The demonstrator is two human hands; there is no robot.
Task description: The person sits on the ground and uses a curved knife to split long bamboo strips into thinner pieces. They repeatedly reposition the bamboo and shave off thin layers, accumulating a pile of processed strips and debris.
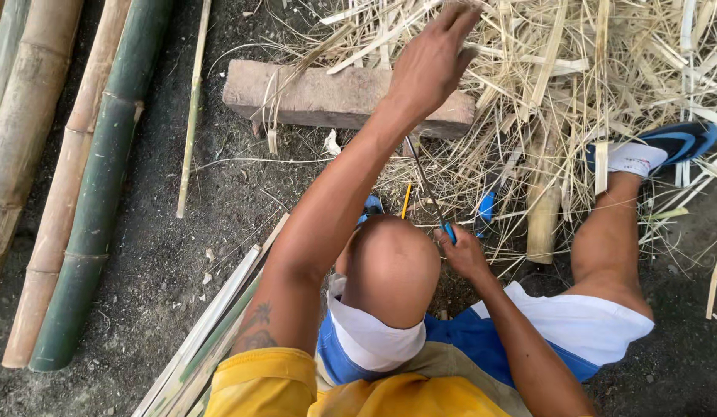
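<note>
My left hand (pixel 432 62) reaches forward into a heap of pale bamboo strips (pixel 559 69), its fingers curled among the strips above a reddish brick (pixel 320 96). Whether it grips a strip is hidden. My right hand (pixel 462 251) rests low beside my bent knee (pixel 393 266) and is closed on the blue handle of a thin dark blade (pixel 428 185) that points up toward the brick.
Thick green and tan bamboo poles (pixel 80 177) lie along the left on dark soil. Split bamboo slats (pixel 211 332) lie by my left side. A short bamboo section (pixel 542 220) and a blue tool (pixel 487 205) sit among the strips. My foot wears a blue sandal (pixel 675 143).
</note>
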